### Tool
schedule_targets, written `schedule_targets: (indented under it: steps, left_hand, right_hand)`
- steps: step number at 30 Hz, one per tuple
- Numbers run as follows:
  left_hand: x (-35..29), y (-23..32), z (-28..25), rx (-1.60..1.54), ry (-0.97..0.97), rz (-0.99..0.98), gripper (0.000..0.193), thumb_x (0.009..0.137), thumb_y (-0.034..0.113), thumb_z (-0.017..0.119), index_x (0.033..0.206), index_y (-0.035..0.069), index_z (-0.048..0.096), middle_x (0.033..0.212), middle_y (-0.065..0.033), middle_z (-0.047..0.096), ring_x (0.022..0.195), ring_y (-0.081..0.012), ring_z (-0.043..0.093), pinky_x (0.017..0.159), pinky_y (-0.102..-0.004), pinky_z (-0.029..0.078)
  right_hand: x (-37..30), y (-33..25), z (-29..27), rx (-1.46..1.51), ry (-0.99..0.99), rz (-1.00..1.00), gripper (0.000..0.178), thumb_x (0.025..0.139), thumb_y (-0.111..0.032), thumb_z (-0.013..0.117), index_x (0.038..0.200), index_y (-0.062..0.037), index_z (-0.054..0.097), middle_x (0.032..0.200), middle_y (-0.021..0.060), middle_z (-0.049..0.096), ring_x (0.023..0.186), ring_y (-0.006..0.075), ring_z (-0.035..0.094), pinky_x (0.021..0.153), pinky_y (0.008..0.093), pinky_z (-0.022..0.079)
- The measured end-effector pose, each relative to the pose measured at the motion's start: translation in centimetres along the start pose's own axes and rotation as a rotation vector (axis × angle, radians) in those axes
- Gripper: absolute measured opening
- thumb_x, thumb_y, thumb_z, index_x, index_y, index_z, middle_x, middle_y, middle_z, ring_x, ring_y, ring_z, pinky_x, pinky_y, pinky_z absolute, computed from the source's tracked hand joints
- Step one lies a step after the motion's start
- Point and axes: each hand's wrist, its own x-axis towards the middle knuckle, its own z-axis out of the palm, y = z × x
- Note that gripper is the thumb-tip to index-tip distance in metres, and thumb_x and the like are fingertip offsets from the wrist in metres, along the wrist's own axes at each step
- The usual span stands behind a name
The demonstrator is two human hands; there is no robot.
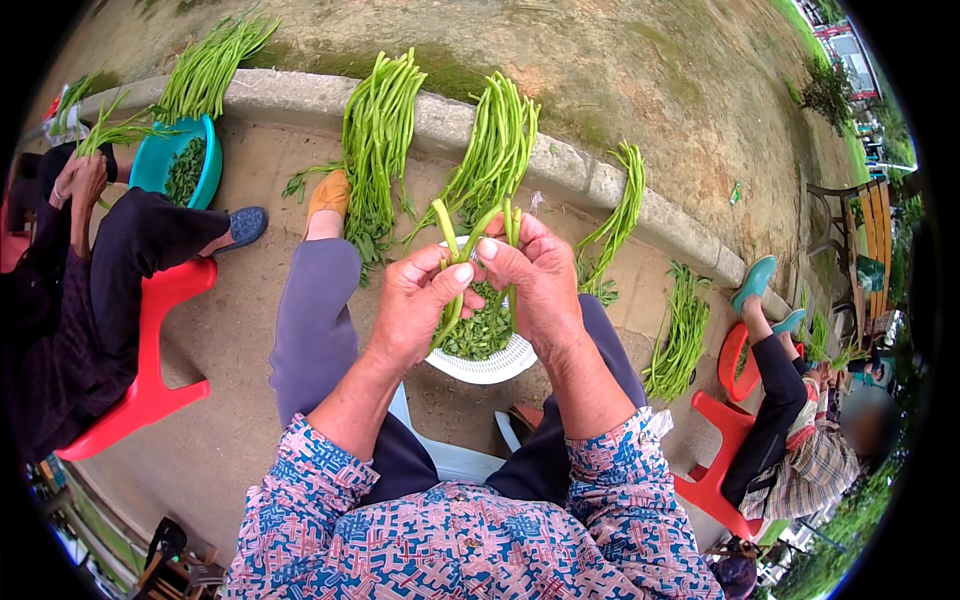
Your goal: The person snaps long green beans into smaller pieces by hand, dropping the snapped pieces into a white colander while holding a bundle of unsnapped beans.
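The left hand (425, 295) and right hand (535, 275) are both pinching green stems (449, 232), fingers drawn tight, directly above the white basket (483, 373) of leaves (482, 338). The stems are mostly pointing away from the body (one is slanting between the thumbs), neither hand lying clearly nearer.

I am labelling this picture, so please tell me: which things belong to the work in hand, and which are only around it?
In the work:
- left hand and right hand, holding green stems
- white basket with leafy pieces
- stem bunches, probably

Only around:
- wooden bench
- left red stool
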Motion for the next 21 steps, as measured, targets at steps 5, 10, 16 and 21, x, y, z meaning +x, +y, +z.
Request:
schedule_targets:
  steps: [5, 10, 16, 21]
  left_hand:
    - [0.0, -0.2, -0.1, 0.057, -0.008, 0.039, 0.018, 0.087, 0.011, 0.062, 0.099, -0.003, 0.061, 0.086, -0.0084, 0.065, 0.068, -0.0133, 0.063, 0.057, -0.0240, 0.052]
    - [-0.1, -0.3, 0.0, 0.072, -0.001, 0.033, 0.019, 0.087, 0.012, 0.062, 0.099, -0.003, 0.061, 0.087, -0.0090, 0.065, 0.068, -0.0146, 0.064, 0.056, -0.0249, 0.052]
    - [-0.1, 0.2, -0.3, -0.073, 0.067, -0.056, 0.022, 0.090, 0.020, 0.059, 0.095, -0.001, 0.060, 0.084, -0.0087, 0.063, 0.069, -0.0167, 0.064, 0.057, -0.0297, 0.055]
    - [0.2, 0.3, -1.1, -0.060, 0.122, -0.003, 0.022, 0.090, 0.022, 0.059, 0.090, 0.000, 0.061, 0.083, -0.0077, 0.063, 0.068, -0.0160, 0.064, 0.059, -0.0298, 0.056]
  right_hand:
    - [-0.2, 0.0, 0.4, 0.001, -0.011, 0.015, 0.012, 0.082, -0.009, 0.066, 0.090, -0.0030, 0.058, 0.075, 0.0009, 0.059, 0.064, 0.0068, 0.054, 0.053, 0.0204, 0.044]
    - [0.1, 1.0, -0.4, 0.003, 0.026, 0.000, 0.008, 0.084, -0.010, 0.064, 0.087, -0.0044, 0.058, 0.068, -0.0008, 0.057, 0.056, 0.0050, 0.047, 0.048, 0.0203, 0.038]
    - [-0.1, 0.6, -0.3, 0.178, 0.046, 0.005, 0.009, 0.086, -0.013, 0.064, 0.088, -0.0059, 0.059, 0.066, -0.0018, 0.054, 0.055, 0.0067, 0.046, 0.049, 0.0221, 0.038]
    - [0.3, -0.7, -1.5, 0.165, 0.036, -0.106, 0.012, 0.088, -0.018, 0.061, 0.090, -0.0060, 0.059, 0.080, 0.0029, 0.059, 0.064, 0.0081, 0.050, 0.055, 0.0212, 0.039]
